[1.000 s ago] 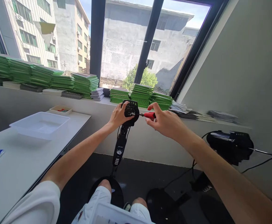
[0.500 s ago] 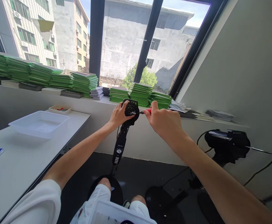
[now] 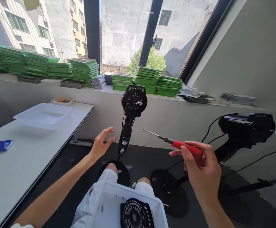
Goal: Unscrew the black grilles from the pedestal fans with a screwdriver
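A red-handled screwdriver (image 3: 187, 148) is gripped in my right hand (image 3: 203, 167), its thin metal shaft pointing up and left. My left hand (image 3: 101, 146) is empty, thumb and fingers apart, just left of a black stand fan's post (image 3: 126, 134). The fan's round motor head (image 3: 134, 103) stands upright ahead, its front bare of blades, with a small shiny metal piece near its centre. Neither hand touches the fan. On my lap rests a white plastic tub (image 3: 108, 196) containing a black fan grille (image 3: 135, 212).
Stacks of green booklets (image 3: 148, 79) line the windowsill. At left, a white table (image 3: 21, 164) holds a clear plastic bin (image 3: 43, 115), a small tray (image 3: 62, 100) with coloured bits and a blue packet (image 3: 0, 146). Another black fan head (image 3: 247, 128) with a metal shaft stands at right.
Both hands have come away from the fan head and dropped lower. My left hand let go of the fan; my right hand drew the screwdriver back to the right. The view tilted downward.
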The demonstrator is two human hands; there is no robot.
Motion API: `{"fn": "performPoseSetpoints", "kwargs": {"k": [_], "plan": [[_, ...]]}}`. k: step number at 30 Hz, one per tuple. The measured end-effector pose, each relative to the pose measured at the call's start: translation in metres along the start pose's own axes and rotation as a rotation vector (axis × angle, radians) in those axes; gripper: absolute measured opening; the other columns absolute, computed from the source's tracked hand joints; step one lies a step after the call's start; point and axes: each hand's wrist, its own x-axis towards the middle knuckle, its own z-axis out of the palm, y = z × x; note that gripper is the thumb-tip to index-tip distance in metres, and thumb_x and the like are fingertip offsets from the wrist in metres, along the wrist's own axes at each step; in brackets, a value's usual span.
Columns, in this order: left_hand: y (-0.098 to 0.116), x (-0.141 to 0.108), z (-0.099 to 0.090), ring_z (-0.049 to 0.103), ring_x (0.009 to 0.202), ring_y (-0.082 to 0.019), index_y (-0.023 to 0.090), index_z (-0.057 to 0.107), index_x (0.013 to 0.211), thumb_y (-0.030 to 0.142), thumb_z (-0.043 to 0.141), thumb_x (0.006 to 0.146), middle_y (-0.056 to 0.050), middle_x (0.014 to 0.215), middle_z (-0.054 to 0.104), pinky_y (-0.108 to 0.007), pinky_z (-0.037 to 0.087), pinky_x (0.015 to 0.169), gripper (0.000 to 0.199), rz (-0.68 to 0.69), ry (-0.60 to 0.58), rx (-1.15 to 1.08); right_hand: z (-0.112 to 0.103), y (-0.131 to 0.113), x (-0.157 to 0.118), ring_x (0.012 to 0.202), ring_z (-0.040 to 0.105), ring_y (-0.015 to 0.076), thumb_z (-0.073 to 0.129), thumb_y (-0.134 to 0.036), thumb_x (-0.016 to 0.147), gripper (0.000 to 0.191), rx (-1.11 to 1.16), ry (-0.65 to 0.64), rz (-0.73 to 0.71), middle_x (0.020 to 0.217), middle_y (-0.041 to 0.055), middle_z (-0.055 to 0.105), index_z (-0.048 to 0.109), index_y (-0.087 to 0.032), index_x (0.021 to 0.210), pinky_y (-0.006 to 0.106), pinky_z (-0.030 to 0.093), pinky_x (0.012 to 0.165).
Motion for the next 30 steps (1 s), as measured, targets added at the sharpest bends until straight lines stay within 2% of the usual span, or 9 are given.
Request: {"fn": "performPoseSetpoints", "kwargs": {"k": [2, 5, 7, 10, 13, 19, 26, 28, 30], "plan": [[-0.003, -0.070, 0.007, 0.071, 0.100, -0.019, 0.028, 0.067, 0.121, 0.033, 0.045, 0.106, -0.005, 0.107, 0.075, -0.034, 0.055, 0.093, 0.027, 0.014, -0.255, 0.012, 0.005, 0.040, -0.047, 0.048, 0.058, 0.0159, 0.070, -0.059, 0.087, 0.039, 0.147, 0.052, 0.199, 0.079, 0.0034, 0.076, 0.058, -0.025, 0.103, 0.027, 0.037, 0.042], [0.000, -0.151, 0.018, 0.068, 0.098, -0.021, 0.026, 0.073, 0.108, 0.027, 0.053, 0.103, -0.004, 0.100, 0.076, -0.035, 0.051, 0.093, 0.021, 0.139, -0.763, 0.171, 0.017, 0.092, -0.116, 0.049, 0.056, 0.0158, 0.071, -0.059, 0.085, 0.042, 0.249, 0.018, 0.485, 0.078, 0.0034, 0.074, 0.057, -0.024, 0.104, 0.027, 0.036, 0.042], [0.000, -0.186, 0.025, 0.066, 0.101, -0.025, 0.022, 0.075, 0.104, 0.023, 0.061, 0.099, -0.006, 0.098, 0.076, -0.038, 0.047, 0.094, 0.015, 0.199, -1.014, 0.342, 0.022, 0.115, -0.156, 0.045, 0.049, 0.0136, 0.070, -0.061, 0.085, 0.044, 0.237, -0.034, 0.618, 0.074, 0.0031, 0.073, 0.057, -0.024, 0.104, 0.027, 0.037, 0.044], [-0.005, -0.215, 0.035, 0.063, 0.104, -0.028, 0.019, 0.077, 0.094, 0.017, 0.065, 0.094, -0.010, 0.095, 0.075, -0.042, 0.042, 0.098, 0.013, 0.302, -1.227, 0.579, 0.024, 0.131, -0.197, 0.044, 0.043, 0.0127, 0.068, -0.066, 0.083, 0.050, 0.220, -0.135, 0.729, 0.072, 0.0044, 0.073, 0.056, -0.022, 0.104, 0.028, 0.038, 0.046], [-0.011, -0.224, 0.048, 0.062, 0.103, -0.029, 0.020, 0.079, 0.094, 0.014, 0.066, 0.092, -0.012, 0.099, 0.076, -0.045, 0.040, 0.098, 0.014, 0.381, -1.311, 0.679, 0.022, 0.137, -0.212, 0.044, 0.042, 0.0129, 0.067, -0.069, 0.083, 0.053, 0.216, -0.191, 0.760, 0.069, 0.0037, 0.072, 0.056, -0.022, 0.104, 0.028, 0.037, 0.045], [-0.008, -0.226, 0.069, 0.067, 0.092, -0.029, 0.016, 0.082, 0.090, 0.014, 0.071, 0.088, -0.015, 0.091, 0.078, -0.041, 0.043, 0.084, 0.011, 0.468, -1.412, 0.704, 0.020, 0.146, -0.212, 0.041, 0.046, 0.0135, 0.063, -0.076, 0.080, 0.058, 0.194, -0.174, 0.713, 0.062, 0.0008, 0.066, 0.062, -0.021, 0.100, 0.027, 0.038, 0.042], [0.000, -0.249, 0.058, 0.071, 0.089, -0.029, 0.017, 0.080, 0.093, 0.012, 0.066, 0.090, -0.013, 0.089, 0.078, -0.040, 0.046, 0.083, 0.015, 0.447, -1.437, 0.702, 0.015, 0.143, -0.218, 0.042, 0.052, 0.0169, 0.063, -0.073, 0.080, 0.051, 0.156, -0.224, 0.717, 0.057, -0.0005, 0.063, 0.066, -0.023, 0.092, 0.029, 0.043, 0.044], [0.005, -0.242, 0.055, 0.072, 0.086, -0.027, 0.017, 0.077, 0.095, 0.011, 0.066, 0.090, -0.011, 0.089, 0.078, -0.037, 0.048, 0.079, 0.013, 0.390, -1.435, 0.655, 0.013, 0.140, -0.218, 0.044, 0.054, 0.0186, 0.064, -0.073, 0.080, 0.049, 0.150, -0.233, 0.707, 0.055, -0.0007, 0.063, 0.066, -0.025, 0.091, 0.030, 0.046, 0.046], [0.012, -0.221, 0.051, 0.073, 0.084, -0.024, 0.017, 0.074, 0.099, 0.011, 0.065, 0.091, -0.008, 0.091, 0.078, -0.033, 0.049, 0.075, 0.014, 0.294, -1.409, 0.581, 0.012, 0.139, -0.218, 0.046, 0.057, 0.0212, 0.063, -0.073, 0.080, 0.048, 0.148, -0.242, 0.689, 0.055, -0.0006, 0.063, 0.066, -0.026, 0.089, 0.033, 0.050, 0.050]]}}
